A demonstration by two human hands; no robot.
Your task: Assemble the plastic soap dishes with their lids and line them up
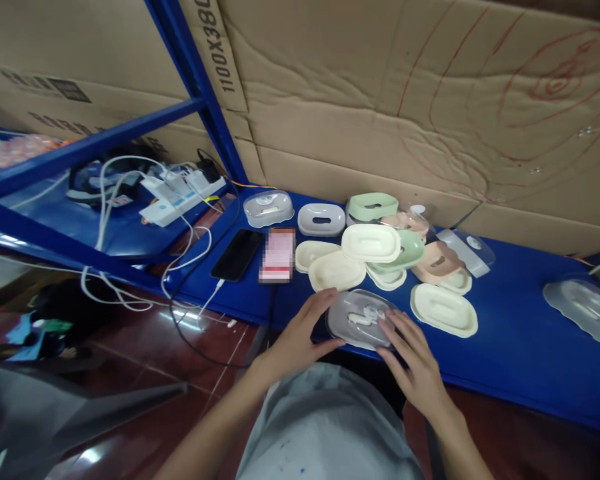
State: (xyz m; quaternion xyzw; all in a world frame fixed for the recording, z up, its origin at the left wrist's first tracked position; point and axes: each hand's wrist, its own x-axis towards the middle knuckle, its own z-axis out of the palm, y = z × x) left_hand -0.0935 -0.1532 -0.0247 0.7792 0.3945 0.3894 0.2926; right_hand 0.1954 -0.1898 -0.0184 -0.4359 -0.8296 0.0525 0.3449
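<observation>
At the front edge of the blue table, a grey plastic soap dish under a clear cover (353,320) sits between my hands. My left hand (303,330) grips its left side, thumb and fingers curved around the rim. The fingers of my right hand (413,353) press on the cover's right side, by a clear round knob (374,313). A pale slot shows through the cover. Just beyond lie cream oval trays (337,271), and another cream tray (444,309) rests to the right of the dish.
Behind are a grey dish (321,219), a green dish (373,206), a peach dish (437,261) and a clear cover (269,208). Two phones, one a black phone (237,255), lie left. A power strip (183,199) trails white cables. Another clear cover (585,307) stands far right.
</observation>
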